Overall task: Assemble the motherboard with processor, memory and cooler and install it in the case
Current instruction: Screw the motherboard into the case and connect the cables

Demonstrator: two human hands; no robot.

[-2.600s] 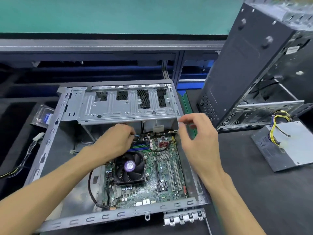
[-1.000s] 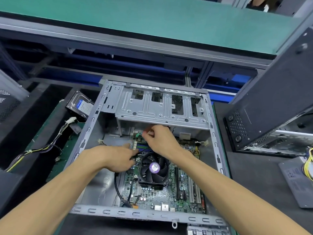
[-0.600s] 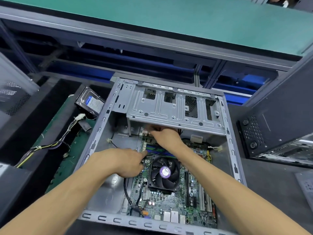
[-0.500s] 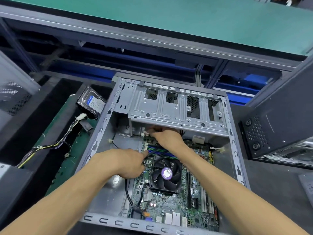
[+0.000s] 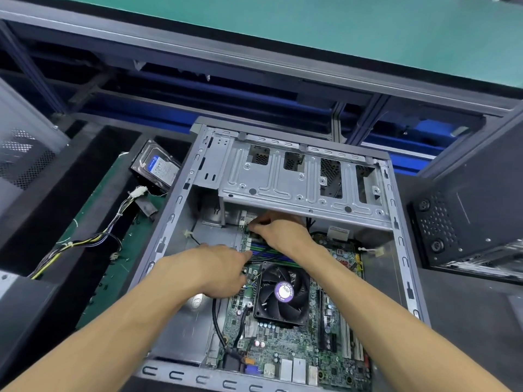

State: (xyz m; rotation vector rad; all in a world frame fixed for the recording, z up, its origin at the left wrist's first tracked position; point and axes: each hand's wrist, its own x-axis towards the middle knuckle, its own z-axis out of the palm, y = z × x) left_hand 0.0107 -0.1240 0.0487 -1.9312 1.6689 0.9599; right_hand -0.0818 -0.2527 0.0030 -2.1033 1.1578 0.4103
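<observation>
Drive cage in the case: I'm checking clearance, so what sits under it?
Under the drive cage show the motherboard far edge, black cables and the right hand, fingers on something small. Everything deeper is hidden by the cage.

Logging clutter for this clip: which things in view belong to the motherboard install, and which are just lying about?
In the job:
- open case
- motherboard
- cooler fan
- memory slots
- left hand
- right hand

Lying about:
- hard drive
- loose cable bundle
- second case
</observation>
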